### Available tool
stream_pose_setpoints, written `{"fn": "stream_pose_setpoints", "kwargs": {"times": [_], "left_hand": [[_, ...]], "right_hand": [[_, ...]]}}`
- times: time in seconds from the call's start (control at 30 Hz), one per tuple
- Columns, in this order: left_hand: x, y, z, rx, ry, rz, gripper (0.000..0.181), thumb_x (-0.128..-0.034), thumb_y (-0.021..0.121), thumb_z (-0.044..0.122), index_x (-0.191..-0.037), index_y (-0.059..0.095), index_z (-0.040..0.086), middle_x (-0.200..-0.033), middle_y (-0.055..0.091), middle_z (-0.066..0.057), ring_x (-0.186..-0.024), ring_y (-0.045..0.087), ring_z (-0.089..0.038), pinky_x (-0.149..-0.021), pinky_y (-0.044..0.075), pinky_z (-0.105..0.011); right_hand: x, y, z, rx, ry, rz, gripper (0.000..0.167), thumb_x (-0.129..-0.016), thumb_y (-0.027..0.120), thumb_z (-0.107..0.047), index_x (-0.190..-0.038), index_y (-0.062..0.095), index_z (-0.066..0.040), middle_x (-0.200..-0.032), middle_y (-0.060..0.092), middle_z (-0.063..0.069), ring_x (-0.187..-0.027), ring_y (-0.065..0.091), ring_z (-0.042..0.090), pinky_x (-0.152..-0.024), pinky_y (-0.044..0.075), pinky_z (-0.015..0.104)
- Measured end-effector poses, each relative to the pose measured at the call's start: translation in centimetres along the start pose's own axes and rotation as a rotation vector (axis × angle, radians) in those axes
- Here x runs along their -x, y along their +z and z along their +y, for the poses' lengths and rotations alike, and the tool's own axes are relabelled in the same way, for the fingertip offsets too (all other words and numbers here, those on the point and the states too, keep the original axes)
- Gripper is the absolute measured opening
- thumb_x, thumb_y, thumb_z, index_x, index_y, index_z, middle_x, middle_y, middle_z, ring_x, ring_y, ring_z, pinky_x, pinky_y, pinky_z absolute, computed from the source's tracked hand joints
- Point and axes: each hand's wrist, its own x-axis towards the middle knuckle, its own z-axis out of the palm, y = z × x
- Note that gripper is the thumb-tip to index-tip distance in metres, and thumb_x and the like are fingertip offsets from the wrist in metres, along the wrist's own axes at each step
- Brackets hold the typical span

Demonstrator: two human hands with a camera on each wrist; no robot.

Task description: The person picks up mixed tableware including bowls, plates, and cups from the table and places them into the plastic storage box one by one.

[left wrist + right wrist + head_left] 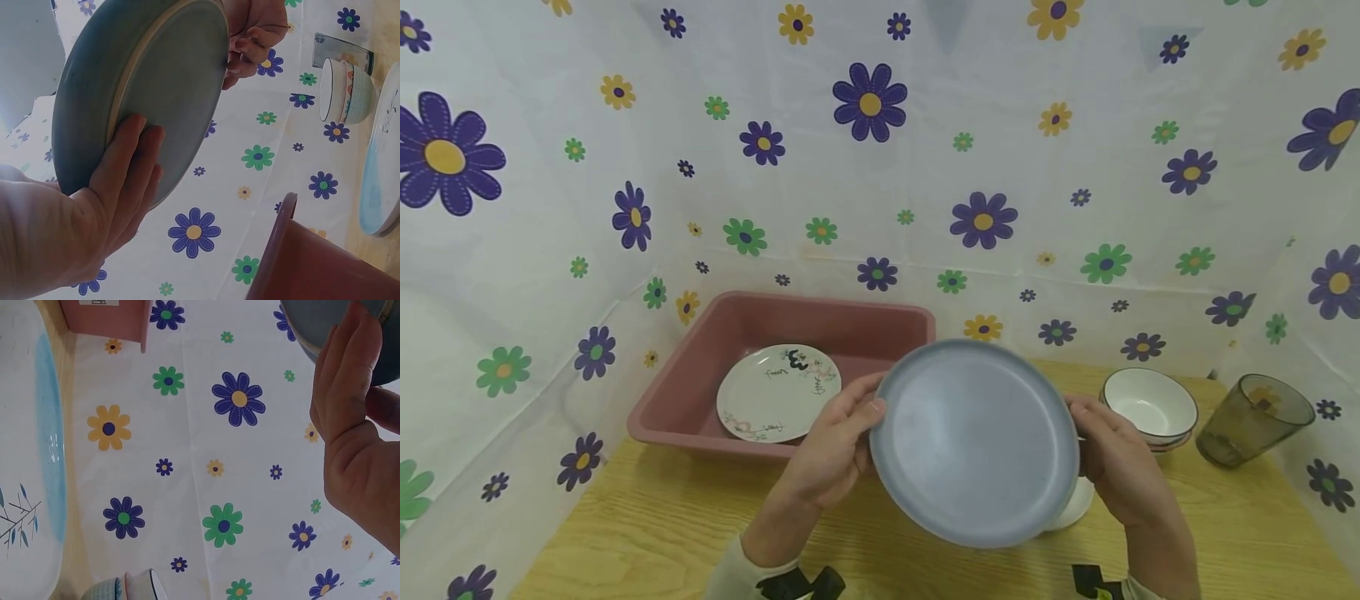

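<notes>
A round grey-blue plate [976, 443] is held up above the table, its face tilted toward the head camera. My left hand [829, 454] grips its left rim, thumb on the edge; in the left wrist view the fingers of that hand [119, 187] lie against the underside [181, 94]. The right rim is gripped by my right hand [1123, 467], whose fingers [350, 369] show behind the plate in the right wrist view. Below the held plate, a white dish [1075, 505] on the table is mostly hidden; both wrist views show a white and light-blue dish [51, 444].
At the left stands a pink basin [662, 400] with a white patterned plate [778, 393] in it. Stacked bowls [1150, 404] and a tinted glass [1251, 421], which leans, are at the right on the wooden table [647, 517]. A flowered curtain [820, 167] hangs behind.
</notes>
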Motion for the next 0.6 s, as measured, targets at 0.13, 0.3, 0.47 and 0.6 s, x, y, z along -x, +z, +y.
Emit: {"fn": "stream_pose_setpoints", "kwargs": {"times": [0.13, 0.3, 0.47, 0.6], "left_hand": [[0.04, -0.14, 0.06, -0.002, 0.013, -0.012, 0.044, -0.1081, 0.031, 0.010, -0.150, 0.026, -0.001, -0.147, 0.039, -0.026, -0.116, 0.061, -0.021, -0.093, 0.054, -0.037], [-0.03, -0.34, 0.01, -0.010, 0.023, -0.023, 0.045, -0.1083, 0.032, 0.011, -0.150, 0.025, -0.004, -0.146, 0.038, -0.028, -0.115, 0.061, -0.021, -0.092, 0.055, -0.038], [0.02, -0.45, 0.09, -0.016, 0.027, -0.012, 0.045, -0.1081, 0.033, 0.011, -0.150, 0.026, -0.004, -0.143, 0.041, -0.029, -0.111, 0.063, -0.021, -0.089, 0.056, -0.037], [0.07, -0.54, 0.20, -0.018, 0.028, -0.006, 0.045, -0.1081, 0.033, 0.011, -0.150, 0.026, -0.003, -0.144, 0.040, -0.029, -0.112, 0.063, -0.022, -0.090, 0.056, -0.038]], "right_hand": [[-0.10, -0.04, 0.12, -0.016, -0.008, -0.006, 0.036, -0.110, 0.030, -0.017, -0.114, 0.066, -0.017, -0.101, 0.067, -0.005, -0.081, 0.070, 0.011, -0.067, 0.059, 0.029], [-0.13, -0.18, 0.23, -0.036, -0.017, -0.025, 0.037, -0.110, 0.030, -0.013, -0.116, 0.066, -0.016, -0.101, 0.068, -0.004, -0.082, 0.070, 0.011, -0.067, 0.059, 0.029], [-0.16, -0.29, 0.34, -0.031, -0.014, -0.030, 0.037, -0.109, 0.031, -0.011, -0.117, 0.066, -0.017, -0.102, 0.068, -0.003, -0.081, 0.071, 0.013, -0.065, 0.059, 0.030], [-0.18, -0.35, 0.42, -0.026, -0.015, -0.036, 0.037, -0.109, 0.032, -0.010, -0.117, 0.067, -0.017, -0.101, 0.068, -0.003, -0.076, 0.070, 0.013, -0.062, 0.059, 0.029]]}}
